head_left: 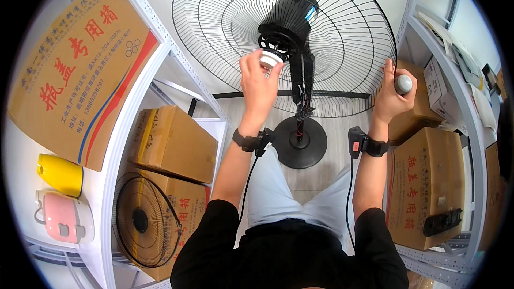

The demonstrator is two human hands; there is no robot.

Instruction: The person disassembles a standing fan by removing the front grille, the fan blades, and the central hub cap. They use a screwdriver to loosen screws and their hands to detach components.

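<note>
Left grip (pixel 259 86), narrowly parted, pinches a white cap (pixel 271 59) beside the fan motor (pixel 290 17); right grip (pixel 389 100) encloses a grey handle (pixel 403 84). Insufficient pinch pressure could drop the cap.

Left hand (pixel 257 90): fingers cover part of the white round piece (pixel 271 60); its contact with the fan hub (pixel 280 42) cannot be made out. Right hand (pixel 393 100): wrapped round the grey-tipped tool (pixel 403 84), hiding most of it; kind uncertain. Fan guard (pixel 350 37): top cut off by upper edge. Wires (pixel 304 106) on the stand: too fine to separate. Dark object (pixel 505 139), far right: cropped by the black rim, unidentifiable.
</note>
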